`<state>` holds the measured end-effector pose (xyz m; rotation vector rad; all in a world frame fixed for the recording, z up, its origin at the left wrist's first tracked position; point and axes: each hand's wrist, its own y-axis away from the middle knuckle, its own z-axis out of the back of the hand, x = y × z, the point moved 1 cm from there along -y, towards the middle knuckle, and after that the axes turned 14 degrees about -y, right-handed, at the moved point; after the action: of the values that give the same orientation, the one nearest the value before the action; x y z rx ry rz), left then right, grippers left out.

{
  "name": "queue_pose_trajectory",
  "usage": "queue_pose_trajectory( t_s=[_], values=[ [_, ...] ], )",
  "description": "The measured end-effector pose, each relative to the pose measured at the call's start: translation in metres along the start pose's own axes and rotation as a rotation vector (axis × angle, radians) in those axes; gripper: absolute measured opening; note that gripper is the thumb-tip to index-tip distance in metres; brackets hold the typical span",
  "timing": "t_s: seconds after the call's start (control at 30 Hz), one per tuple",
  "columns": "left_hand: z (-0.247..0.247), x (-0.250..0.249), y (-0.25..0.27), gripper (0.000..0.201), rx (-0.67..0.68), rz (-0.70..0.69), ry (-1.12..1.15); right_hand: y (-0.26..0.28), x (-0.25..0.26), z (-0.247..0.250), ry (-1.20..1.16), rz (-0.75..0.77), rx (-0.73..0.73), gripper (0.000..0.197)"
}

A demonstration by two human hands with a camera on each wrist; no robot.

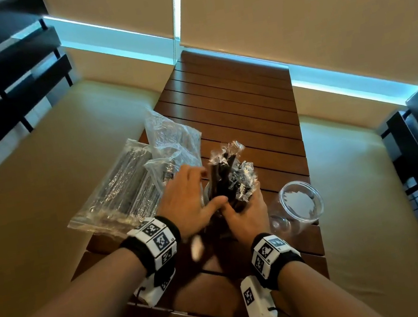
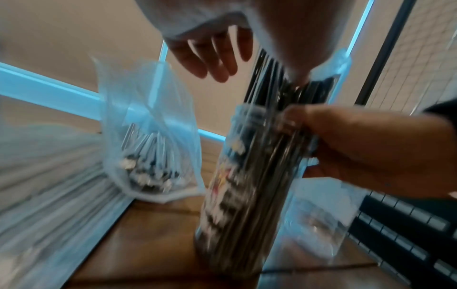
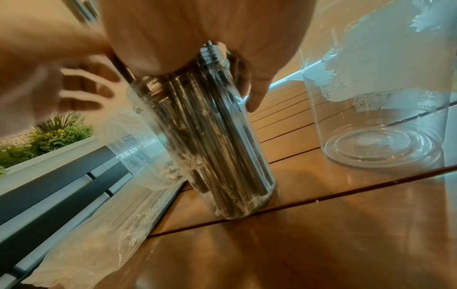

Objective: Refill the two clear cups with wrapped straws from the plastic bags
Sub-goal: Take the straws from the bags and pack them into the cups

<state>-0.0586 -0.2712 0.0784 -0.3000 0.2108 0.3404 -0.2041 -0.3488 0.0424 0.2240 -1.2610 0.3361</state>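
A clear cup [image 2: 237, 195] packed with dark wrapped straws [image 2: 269, 176] stands on the wooden tabletop [image 2: 153, 244] — the right hand [image 2: 371, 152] grips its upper part. Left fingers [image 2: 217, 58] hang spread above; a plastic bag [image 2: 148, 136] of straws lies just beside.

Slatted table [image 1: 234, 104] runs up the middle of my head view. Filled cup [image 3: 222, 148] stands at frame centre, on the table, wrapped straws [image 1: 228, 174] upright in it. My right hand [image 1: 248, 215] wraps round the cup just below the straw tops; my left hand [image 1: 187, 198] sits just left of it, thumb touching the straws. Second cup [image 1: 300, 205] stands right of centre, near the first. Two plastic bags lie left of centre: flat bag [image 1: 121, 189] overhanging the table's left edge, crumpled bag [image 1: 171, 139] just above it.
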Motion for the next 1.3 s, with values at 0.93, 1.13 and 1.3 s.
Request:
queue_pose_trajectory(
  t_s=[0.93, 1.13, 1.3],
  values=[
    [0.006, -0.038, -0.037, 0.089, 0.165, -0.286, -0.153, -0.007, -0.003, 0.01, -0.126, 0.044, 0.301, 0.077],
    [0.02, -0.054, -0.049, 0.081, 0.2, -0.336, -0.191, -0.007, 0.005, 0.001, 0.079, 0.05, 0.309, 0.061],
    [-0.001, -0.057, -0.048, 0.069, 0.21, -0.378, -0.343, -0.015, -0.006, -0.001, 0.352, 0.176, 0.324, 0.07]
  ],
)
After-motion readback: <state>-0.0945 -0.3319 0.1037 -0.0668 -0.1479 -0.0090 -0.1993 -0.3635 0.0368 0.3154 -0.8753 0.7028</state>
